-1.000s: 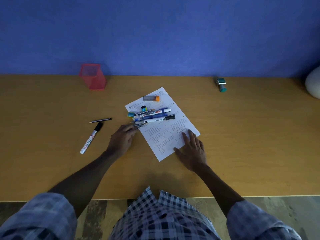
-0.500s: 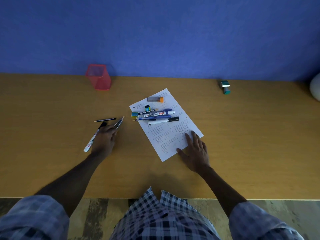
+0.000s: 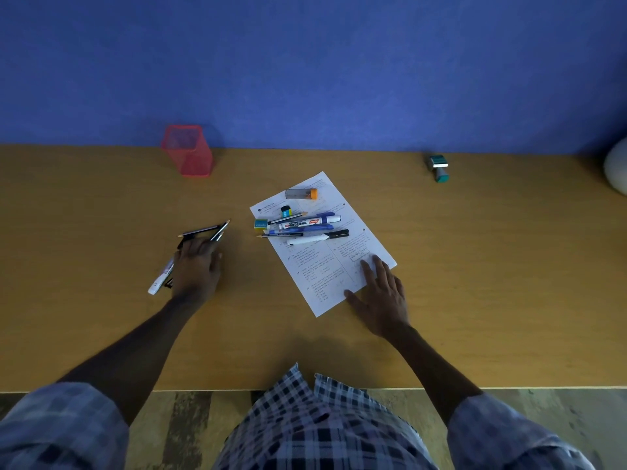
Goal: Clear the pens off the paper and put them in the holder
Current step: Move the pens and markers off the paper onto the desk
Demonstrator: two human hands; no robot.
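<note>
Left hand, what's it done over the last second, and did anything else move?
The left hand carried thin pens off the paper leftward, setting them beside the white marker and pencil. The right hand stayed flat on the paper; the remaining pen pile and red holder are unchanged.

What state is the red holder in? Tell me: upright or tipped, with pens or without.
Upright. The red holder stands on its base by the wall, mouth up; no pen shows through its mesh.

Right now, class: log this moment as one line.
left hand: setting pens on desk | right hand: pressing paper | holder: empty
</note>
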